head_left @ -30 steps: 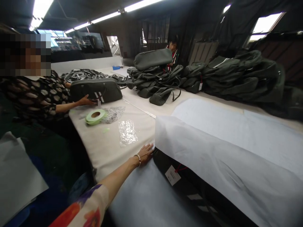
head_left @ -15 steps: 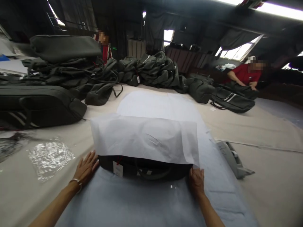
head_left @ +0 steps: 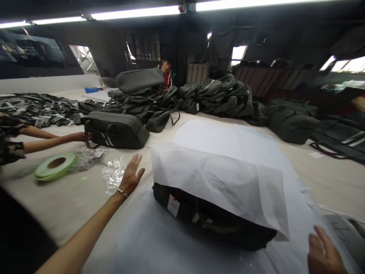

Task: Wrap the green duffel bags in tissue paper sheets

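Note:
A dark duffel bag [head_left: 248, 232] lies in the middle, its top covered by a translucent white sheet of paper [head_left: 251, 186]. A white tag [head_left: 173, 206] on a red string hangs from the bag's front. My left hand [head_left: 132, 177] is raised left of the bag, fingers stretched, touching nothing that I can see. Just behind it lies a crinkled clear plastic piece [head_left: 112, 173]. My right hand [head_left: 325, 251] is apart from the bag at the lower right, fingers extended, partly cut off by the frame. Beneath the bag is a pale sheet [head_left: 139, 236].
Another person's hand [head_left: 80, 137] touches a standing dark bag [head_left: 122, 133] at left. A green tape roll [head_left: 55, 166] lies nearby. More dark bags [head_left: 225, 93] are piled behind. A grey object [head_left: 346, 232] lies at right. Another person [head_left: 167, 76] is behind the pile.
Both my hands have come away from the bag's ends, outward to either side. The view has swung left, bringing in the tape roll and another person's arms.

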Tool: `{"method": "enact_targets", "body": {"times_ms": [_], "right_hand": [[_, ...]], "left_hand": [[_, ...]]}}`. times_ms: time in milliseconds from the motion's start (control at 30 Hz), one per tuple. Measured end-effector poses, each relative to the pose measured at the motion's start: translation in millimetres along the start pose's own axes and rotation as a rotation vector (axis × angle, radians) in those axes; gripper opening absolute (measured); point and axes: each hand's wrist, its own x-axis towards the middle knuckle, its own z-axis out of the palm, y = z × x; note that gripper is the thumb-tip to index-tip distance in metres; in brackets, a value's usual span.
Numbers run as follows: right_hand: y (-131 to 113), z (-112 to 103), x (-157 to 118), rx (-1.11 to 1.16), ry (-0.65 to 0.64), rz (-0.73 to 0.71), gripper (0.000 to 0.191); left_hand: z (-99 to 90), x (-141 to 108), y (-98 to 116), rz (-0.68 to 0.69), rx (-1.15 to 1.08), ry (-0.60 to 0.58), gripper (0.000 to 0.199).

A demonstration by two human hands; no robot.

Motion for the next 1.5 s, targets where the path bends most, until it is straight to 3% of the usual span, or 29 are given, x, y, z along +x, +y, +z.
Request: {"method": "enact_targets", "body": {"times_ms": [33, 67, 133, 200, 233, 300, 400, 533, 633, 767, 833, 1000, 1067, 1133, 1233, 1300, 1333, 1400, 1500], "right_hand": [[-27, -17, 15, 0.042, -0.003, -0.047, 0.061], [-58, -32, 26, 0.084, -0.029, -0.191, 0.064], [-121, -49, 36, 0.143, -0.115, -0.625, 0.072], [-171, -49, 30, 0.077, -0.273, -0.973, 0.075], [-187, -44, 23, 0.031, -0.329, -1.073, 0.077], [-203, -33, 9, -0.023, -0.339, -1.136, 0.070], [-203, -27, 0, 0.015, -0.225, -1.116, 0.048], [-203, -43, 2, 0.068, -0.125, -1.171, 0.048], [-205, -51, -7, 0.044, -0.111, -1.236, 0.049], [-201, -47, -28, -0.013, -0.082, -1.256, 0.048], [-200, -44, -36, -0.033, -0.049, -1.229, 0.047], [-203, -42, -38, -0.045, -0.009, -1.213, 0.047], [-203, -41, -37, -0.058, 0.007, -1.223, 0.046], [-203, -39, -37, -0.071, 0.034, -1.238, 0.045], [-203, -36, -38, -0.081, 0.066, -1.235, 0.041], [-204, -34, -40, -0.088, 0.073, -1.215, 0.039], [-204, -34, -41, -0.091, 0.076, -1.202, 0.039], [-206, -33, -44, -0.093, 0.076, -1.171, 0.039], [-208, -31, -50, -0.076, 0.065, -1.129, 0.038]], "left_hand": [[-19.7, 14, 19, 0.115, -0.051, 0.090, 0.066], [-37.1, 26, 43, 0.271, -0.090, 0.126, 0.072], [-60.8, 39, 92, 0.611, -0.109, 0.046, 0.088], [-67.4, 38, 133, 0.826, -0.098, -0.092, 0.096], [-65.1, 34, 147, 0.876, -0.093, -0.131, 0.092], [-54.6, 25, 161, 0.893, -0.112, -0.126, 0.072], [-42.8, 17, 160, 0.868, -0.206, 0.026, 0.044], [-51.0, 10, 150, 0.902, -0.293, 0.213, 0.035], [-57.3, 0, 143, 0.995, -0.273, 0.276, 0.035], [-52.6, -14, 129, 1.085, -0.253, 0.287, 0.033], [-50.3, -17, 122, 1.054, -0.231, 0.304, 0.033], [-47.4, -16, 99, 0.802, -0.118, 0.359, 0.039], [-42.6, -19, 84, 0.736, -0.122, 0.318, 0.034], [-37.4, -25, 64, 0.628, -0.100, 0.183, 0.033], [-41.9, -33, 33, 0.436, -0.033, -0.205, 0.031], [-60.8, -30, 27, 0.363, -0.062, -0.389, 0.021], [-74.6, -25, 32, 0.358, -0.112, -0.409, 0.017], [-103.8, -9, 65, 0.444, -0.277, -0.300, 0.021], [-123.9, 22, 153, 0.767, -0.422, -0.014, 0.031]]}}
